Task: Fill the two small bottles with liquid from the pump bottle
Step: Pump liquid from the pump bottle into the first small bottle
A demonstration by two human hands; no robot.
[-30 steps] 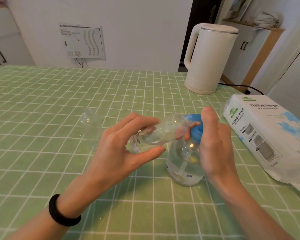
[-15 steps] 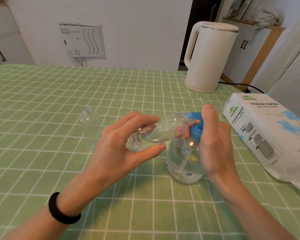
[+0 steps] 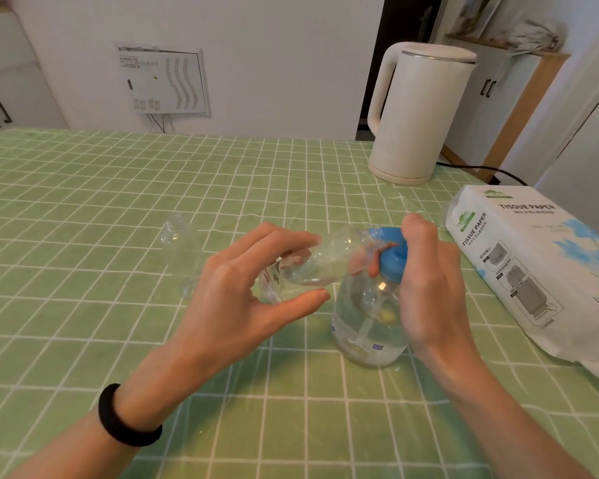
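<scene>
My left hand (image 3: 246, 299) grips a small clear bottle (image 3: 325, 262), tilted nearly flat, its mouth against the blue pump head (image 3: 391, 254). A little liquid lies along its lower side. The clear pump bottle (image 3: 367, 326) stands on the green checked tablecloth (image 3: 83, 305), with liquid low in it. My right hand (image 3: 429, 288) wraps the pump head from the right, thumb on top. A second small clear bottle (image 3: 180, 250) stands upright and uncapped to the left, apart from both hands.
A white electric kettle (image 3: 419, 112) stands at the back right, its black cord (image 3: 481, 169) trailing right. A pack of tissue paper (image 3: 533, 271) lies close on the right of the pump bottle. A black band is on my left wrist.
Both hands and the bottles hold nearly the same pose; the view has only shifted slightly.
</scene>
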